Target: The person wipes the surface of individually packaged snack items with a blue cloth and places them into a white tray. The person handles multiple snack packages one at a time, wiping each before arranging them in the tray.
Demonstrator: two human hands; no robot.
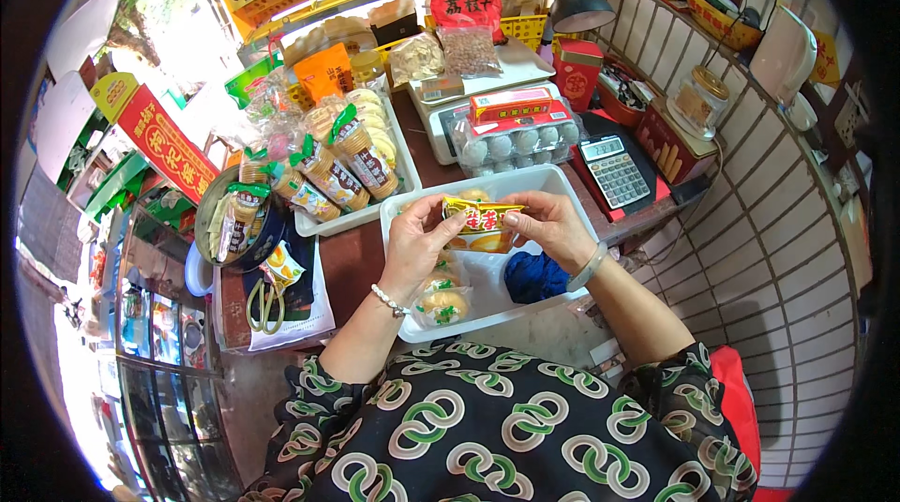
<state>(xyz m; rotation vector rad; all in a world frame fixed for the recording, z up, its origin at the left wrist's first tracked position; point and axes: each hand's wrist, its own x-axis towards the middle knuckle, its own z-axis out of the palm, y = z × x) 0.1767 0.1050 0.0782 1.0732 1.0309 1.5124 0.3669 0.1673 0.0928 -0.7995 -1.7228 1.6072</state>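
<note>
Between my two hands I hold a small yellow printed snack packet (pixel 484 226) by its ends. My left hand (pixel 420 235), wearing a white bracelet, pinches the left end. At the right end my right hand (pixel 552 224) grips it with thumb and fingers; a pale bangle (pixel 588 268) circles that wrist. Beneath both hands is a white plastic tray (pixel 485 319). Inside it, along the left side, lie several wrapped round pastries (pixel 441 305), partly hidden by my left hand. A bundled dark blue cloth or bag (pixel 534 278) sits in the tray's right part.
A second white tray (pixel 330 224) at left holds packaged biscuits (pixel 364 161). A round tin (pixel 211 217) and scissors (pixel 266 309) are farther left. Beyond are egg cartons (pixel 517 143), a white scale (pixel 432 129) and a desk lamp (pixel 580 6). A calculator (pixel 613 171) lies right, beside a tiled wall (pixel 759 277).
</note>
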